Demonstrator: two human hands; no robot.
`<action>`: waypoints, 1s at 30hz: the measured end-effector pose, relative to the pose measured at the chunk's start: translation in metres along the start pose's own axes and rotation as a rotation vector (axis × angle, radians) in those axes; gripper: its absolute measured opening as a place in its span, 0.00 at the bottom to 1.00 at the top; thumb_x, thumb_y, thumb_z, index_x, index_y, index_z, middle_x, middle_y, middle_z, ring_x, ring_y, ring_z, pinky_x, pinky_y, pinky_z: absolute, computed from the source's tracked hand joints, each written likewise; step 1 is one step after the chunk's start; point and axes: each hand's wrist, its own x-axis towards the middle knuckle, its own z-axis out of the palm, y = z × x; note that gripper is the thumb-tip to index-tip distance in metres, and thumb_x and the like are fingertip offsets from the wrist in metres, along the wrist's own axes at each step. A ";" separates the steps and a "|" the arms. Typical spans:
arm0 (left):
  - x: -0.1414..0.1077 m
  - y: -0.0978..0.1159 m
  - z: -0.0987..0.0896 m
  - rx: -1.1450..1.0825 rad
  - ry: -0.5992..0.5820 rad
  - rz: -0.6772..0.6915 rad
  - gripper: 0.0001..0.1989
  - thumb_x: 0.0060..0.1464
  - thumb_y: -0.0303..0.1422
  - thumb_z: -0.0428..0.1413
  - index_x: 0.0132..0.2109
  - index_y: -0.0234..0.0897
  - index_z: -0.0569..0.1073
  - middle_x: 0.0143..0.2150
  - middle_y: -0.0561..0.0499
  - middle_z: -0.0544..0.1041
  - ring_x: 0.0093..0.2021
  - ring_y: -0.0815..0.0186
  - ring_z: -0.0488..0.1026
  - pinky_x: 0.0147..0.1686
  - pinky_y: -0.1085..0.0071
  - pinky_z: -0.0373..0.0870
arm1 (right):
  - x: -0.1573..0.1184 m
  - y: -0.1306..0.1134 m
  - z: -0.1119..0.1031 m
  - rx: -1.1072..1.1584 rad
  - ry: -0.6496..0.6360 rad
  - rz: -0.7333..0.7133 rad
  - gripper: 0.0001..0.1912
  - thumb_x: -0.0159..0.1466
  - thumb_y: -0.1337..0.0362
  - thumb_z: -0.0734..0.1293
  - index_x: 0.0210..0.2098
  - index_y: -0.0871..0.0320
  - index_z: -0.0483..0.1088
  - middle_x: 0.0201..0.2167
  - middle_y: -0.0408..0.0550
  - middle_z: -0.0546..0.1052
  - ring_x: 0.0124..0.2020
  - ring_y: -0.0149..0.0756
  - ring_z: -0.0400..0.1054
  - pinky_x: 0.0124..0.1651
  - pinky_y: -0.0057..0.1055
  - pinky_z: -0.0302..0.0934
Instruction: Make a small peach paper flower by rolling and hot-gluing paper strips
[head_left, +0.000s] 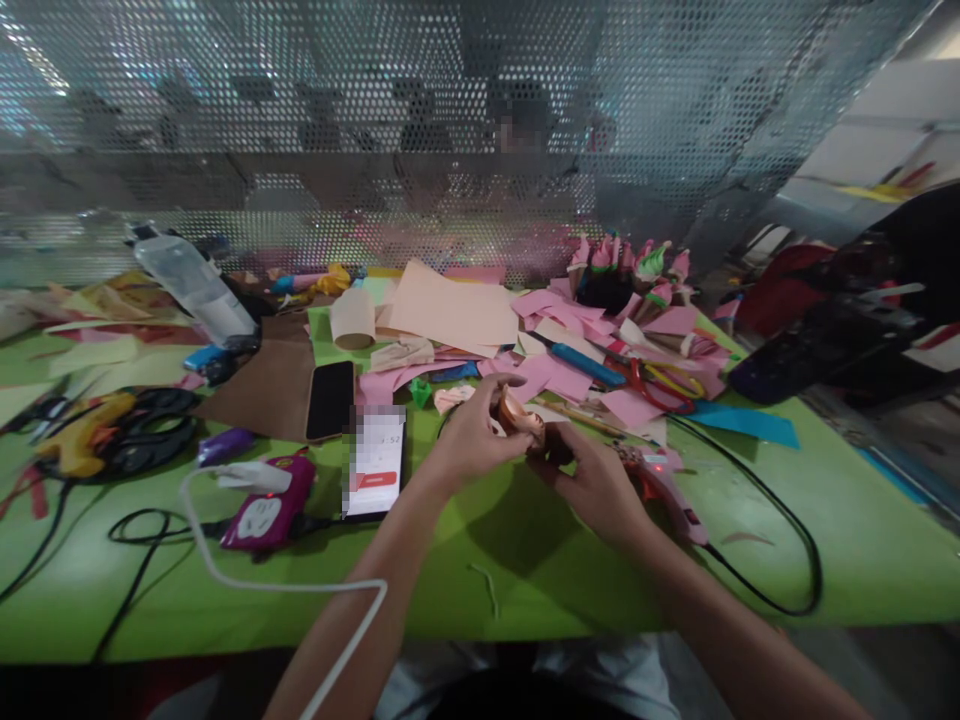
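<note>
My left hand (480, 430) is curled around a small brown curled piece (517, 412), thin and glossy like a rolled sheet. My right hand (592, 475) pinches its lower right end, its fingertips partly hidden. Both hands hold the piece above the green tabletop (450, 590). Close to my right hand lies a pink corded tool (671, 495) with a small red light. Behind the hands are pink sheet scraps (551, 375) and a blue-handled cutter (585, 364).
Left are a lit phone (376, 465), a dark phone (330, 400), a magenta power adapter (270, 505) and a water bottle (195, 285). A white cable (285, 588) crosses my left forearm. Scissors (667, 385) and ice-cream-shaped crafts (630, 265) stand back right, before a perforated metal screen (420, 120).
</note>
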 end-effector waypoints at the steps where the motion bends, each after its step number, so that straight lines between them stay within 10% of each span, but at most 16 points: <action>1: 0.000 0.000 0.000 0.001 -0.002 -0.001 0.30 0.45 0.26 0.59 0.57 0.39 0.65 0.38 0.52 0.74 0.38 0.65 0.73 0.38 0.69 0.68 | 0.000 0.000 0.000 0.003 -0.003 0.007 0.04 0.61 0.62 0.66 0.35 0.55 0.67 0.28 0.44 0.74 0.27 0.35 0.66 0.30 0.28 0.58; 13: 0.003 -0.006 -0.001 -0.097 -0.043 0.040 0.27 0.51 0.38 0.63 0.56 0.38 0.65 0.47 0.43 0.76 0.47 0.58 0.74 0.39 0.66 0.67 | -0.001 0.005 0.002 0.094 0.045 0.061 0.06 0.61 0.61 0.66 0.37 0.55 0.67 0.30 0.44 0.75 0.28 0.35 0.66 0.32 0.30 0.61; 20: -0.003 0.010 -0.003 0.127 0.241 0.379 0.10 0.56 0.30 0.59 0.46 0.40 0.72 0.44 0.48 0.75 0.42 0.66 0.71 0.41 0.68 0.68 | 0.000 0.002 0.001 0.182 0.055 0.095 0.07 0.62 0.60 0.66 0.39 0.55 0.67 0.31 0.44 0.75 0.30 0.35 0.67 0.34 0.30 0.61; 30: -0.006 0.012 0.001 0.427 0.197 0.553 0.08 0.56 0.26 0.59 0.43 0.40 0.74 0.40 0.48 0.75 0.43 0.63 0.71 0.44 0.65 0.70 | 0.004 -0.002 0.000 0.202 0.058 0.110 0.06 0.63 0.60 0.66 0.38 0.55 0.67 0.29 0.43 0.72 0.28 0.33 0.64 0.32 0.29 0.59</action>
